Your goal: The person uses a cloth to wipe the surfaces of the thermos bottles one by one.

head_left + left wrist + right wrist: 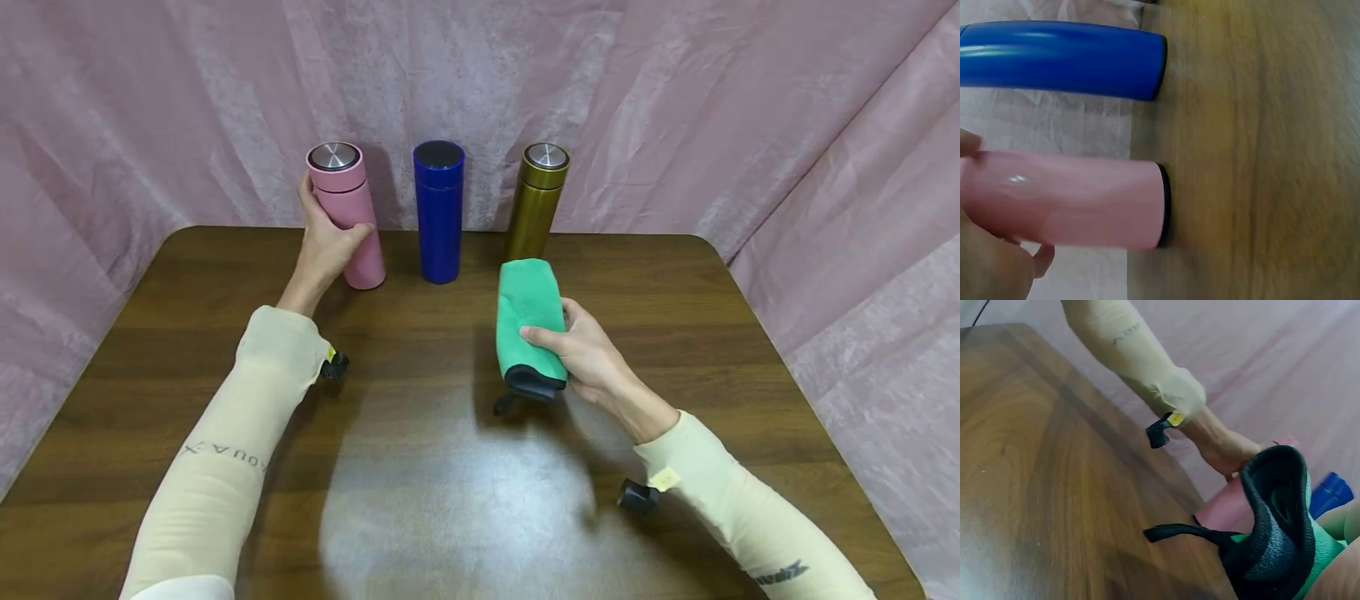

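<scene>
At the back left of the table, my left hand (327,247) grips a pink thermos flask (365,262) with a silver-topped lid. In the left wrist view the black base of the pink flask (1104,200) shows near the tabletop. My right hand (592,354) holds a green bottle sleeve (527,304) above the table, thumb on its front. The sleeve's black-edged mouth (1260,550) gapes toward the right wrist camera, with a black strap (1179,532) hanging from it. Part of my right hand is hidden behind the sleeve.
A blue flask (439,225) stands upright between the pink one and a gold flask (536,208). The green sleeve covers the gold flask's lower end in the head view. Behind the wooden table (420,400) hangs a pink curtain (480,67).
</scene>
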`<action>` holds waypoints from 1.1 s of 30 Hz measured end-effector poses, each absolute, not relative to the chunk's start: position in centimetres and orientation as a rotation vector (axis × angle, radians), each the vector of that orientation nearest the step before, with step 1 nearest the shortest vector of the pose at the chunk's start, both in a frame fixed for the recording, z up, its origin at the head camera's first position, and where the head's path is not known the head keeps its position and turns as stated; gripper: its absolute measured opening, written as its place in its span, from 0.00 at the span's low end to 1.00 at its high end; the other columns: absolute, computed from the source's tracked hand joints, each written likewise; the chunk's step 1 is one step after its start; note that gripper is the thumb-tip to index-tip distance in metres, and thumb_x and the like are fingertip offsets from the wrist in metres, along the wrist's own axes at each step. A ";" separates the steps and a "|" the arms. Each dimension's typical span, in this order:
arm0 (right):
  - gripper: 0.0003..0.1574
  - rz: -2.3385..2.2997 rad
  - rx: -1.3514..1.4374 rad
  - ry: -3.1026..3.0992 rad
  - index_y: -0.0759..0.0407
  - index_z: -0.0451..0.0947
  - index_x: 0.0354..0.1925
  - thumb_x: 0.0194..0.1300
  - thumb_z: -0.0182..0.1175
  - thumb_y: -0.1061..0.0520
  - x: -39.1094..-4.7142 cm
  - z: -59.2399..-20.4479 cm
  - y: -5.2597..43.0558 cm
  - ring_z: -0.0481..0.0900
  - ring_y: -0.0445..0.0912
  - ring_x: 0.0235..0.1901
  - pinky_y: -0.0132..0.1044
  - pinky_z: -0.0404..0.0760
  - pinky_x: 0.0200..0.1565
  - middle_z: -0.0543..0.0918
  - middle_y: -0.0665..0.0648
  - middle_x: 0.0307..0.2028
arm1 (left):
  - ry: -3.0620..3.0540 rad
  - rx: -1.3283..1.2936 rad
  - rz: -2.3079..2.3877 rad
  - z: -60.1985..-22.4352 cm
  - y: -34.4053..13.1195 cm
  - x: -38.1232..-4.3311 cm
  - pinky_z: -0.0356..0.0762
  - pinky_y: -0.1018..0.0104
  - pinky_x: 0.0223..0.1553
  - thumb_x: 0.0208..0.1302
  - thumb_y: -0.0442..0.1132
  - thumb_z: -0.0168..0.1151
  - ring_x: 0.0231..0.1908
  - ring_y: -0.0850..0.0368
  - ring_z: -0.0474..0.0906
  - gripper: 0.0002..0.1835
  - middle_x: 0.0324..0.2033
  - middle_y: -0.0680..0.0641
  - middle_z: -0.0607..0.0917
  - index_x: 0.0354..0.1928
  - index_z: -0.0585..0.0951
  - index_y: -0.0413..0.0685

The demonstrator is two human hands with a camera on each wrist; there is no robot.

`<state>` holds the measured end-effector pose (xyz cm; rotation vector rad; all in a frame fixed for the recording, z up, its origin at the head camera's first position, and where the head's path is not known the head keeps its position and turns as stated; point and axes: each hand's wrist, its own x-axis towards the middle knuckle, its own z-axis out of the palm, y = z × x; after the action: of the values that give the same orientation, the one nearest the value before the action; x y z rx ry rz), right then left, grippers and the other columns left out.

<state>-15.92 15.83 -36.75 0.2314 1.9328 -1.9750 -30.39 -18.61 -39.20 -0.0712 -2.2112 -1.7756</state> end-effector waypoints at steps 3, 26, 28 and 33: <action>0.47 -1.932 0.202 1.914 0.62 0.49 0.77 0.72 0.64 0.63 -16.7 -37.2 13.8 0.86 0.50 0.42 0.40 0.86 0.44 0.72 0.68 0.61 | -2.307 -0.095 -1.819 -39.3 -19.3 -30.0 0.60 0.61 0.64 0.53 0.22 0.58 0.64 0.50 0.63 0.60 0.75 0.41 0.58 0.81 0.35 0.57; 0.45 -1.111 -0.071 2.739 0.67 0.63 0.66 0.67 0.71 0.42 -18.4 -42.1 10.1 0.85 0.56 0.44 0.49 0.84 0.44 0.84 0.66 0.47 | -2.587 -0.023 -1.842 -40.8 -25.7 -26.8 0.54 0.45 0.71 0.57 0.22 0.52 0.79 0.44 0.41 0.58 0.80 0.37 0.42 0.81 0.29 0.56; 0.47 -0.959 -0.082 2.811 0.66 0.64 0.65 0.66 0.70 0.38 -18.4 -42.1 10.4 0.85 0.56 0.41 0.51 0.82 0.40 0.84 0.64 0.43 | -2.602 -0.014 -1.826 -40.8 -25.9 -26.6 0.54 0.45 0.71 0.57 0.22 0.52 0.79 0.44 0.42 0.59 0.80 0.37 0.42 0.81 0.29 0.57; 0.53 -0.726 -0.232 3.069 0.64 0.63 0.66 0.60 0.75 0.35 -18.1 -42.3 10.8 0.80 0.58 0.41 0.52 0.80 0.37 0.77 0.63 0.47 | -2.684 0.044 -1.787 -41.1 -26.6 -26.3 0.53 0.41 0.72 0.60 0.25 0.52 0.79 0.40 0.40 0.57 0.80 0.35 0.40 0.80 0.27 0.54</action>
<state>-18.15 10.84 -42.30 -0.2316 3.0685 -0.7257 -26.28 -26.58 -41.10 0.0441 -2.6842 -1.7871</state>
